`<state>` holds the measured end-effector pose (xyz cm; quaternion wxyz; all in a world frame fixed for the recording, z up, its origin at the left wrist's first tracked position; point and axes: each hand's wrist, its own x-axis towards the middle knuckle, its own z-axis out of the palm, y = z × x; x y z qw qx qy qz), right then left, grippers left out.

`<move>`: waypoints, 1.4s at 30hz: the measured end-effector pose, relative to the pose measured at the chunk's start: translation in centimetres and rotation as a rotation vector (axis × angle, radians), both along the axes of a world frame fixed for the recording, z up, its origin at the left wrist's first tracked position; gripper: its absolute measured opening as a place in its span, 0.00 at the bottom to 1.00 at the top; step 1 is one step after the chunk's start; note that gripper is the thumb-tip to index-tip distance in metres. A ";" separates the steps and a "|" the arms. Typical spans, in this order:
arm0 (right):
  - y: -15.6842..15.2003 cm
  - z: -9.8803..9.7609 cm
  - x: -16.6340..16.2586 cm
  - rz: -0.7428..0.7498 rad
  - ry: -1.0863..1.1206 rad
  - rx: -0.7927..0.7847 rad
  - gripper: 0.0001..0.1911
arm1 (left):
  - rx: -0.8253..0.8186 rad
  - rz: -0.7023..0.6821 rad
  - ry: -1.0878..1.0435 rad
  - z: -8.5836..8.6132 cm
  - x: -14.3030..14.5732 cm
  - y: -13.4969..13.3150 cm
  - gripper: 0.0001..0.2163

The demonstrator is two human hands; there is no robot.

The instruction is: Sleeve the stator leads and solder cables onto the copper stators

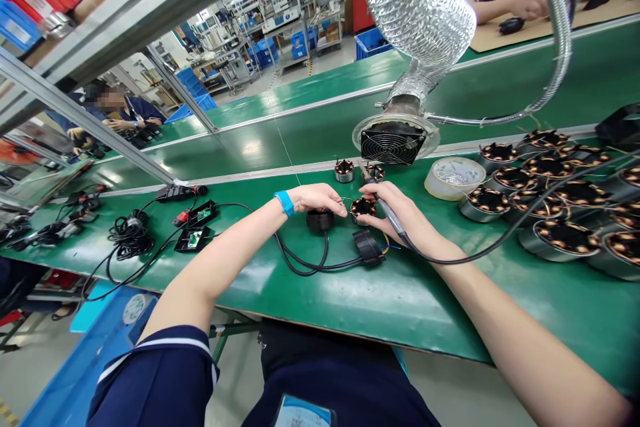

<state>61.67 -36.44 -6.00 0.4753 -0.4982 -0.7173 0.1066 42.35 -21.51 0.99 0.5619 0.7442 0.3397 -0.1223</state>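
Note:
My right hand (395,210) is closed around a soldering iron (389,213), its tip end pointing up and away from me. The thumb and fingers of that hand also reach round a small motor stator (363,208) with copper windings. My left hand (323,199) pinches a thin solder wire (345,199) just left of the stator. Beneath the left hand sits a round black part (320,220), partly covered. A black cable (325,265) loops from it to a black cap (369,248) with coloured wires, which lies in front of the stator.
Two small stators, one of them a stator (344,171), stand behind my hands, below a fume extractor fan (395,140). On the right are a tape roll (455,177) and several larger stators (557,239). Coiled cables (131,235) and open circuit boxes (194,239) lie left. The iron's cord crosses my right forearm.

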 end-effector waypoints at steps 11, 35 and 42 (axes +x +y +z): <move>0.0 0.0 -0.1 0.001 -0.003 -0.002 0.24 | 0.013 -0.067 -0.080 0.5 -0.2 -0.4 0.17; 0.0 -0.1 -0.1 -0.013 -0.021 0.004 0.23 | 0.078 -0.027 -0.132 -0.8 0.0 -0.8 0.23; 0.1 -0.1 -0.1 -0.017 -0.024 -0.014 0.23 | 0.072 0.099 -0.169 -1.0 0.2 -1.0 0.20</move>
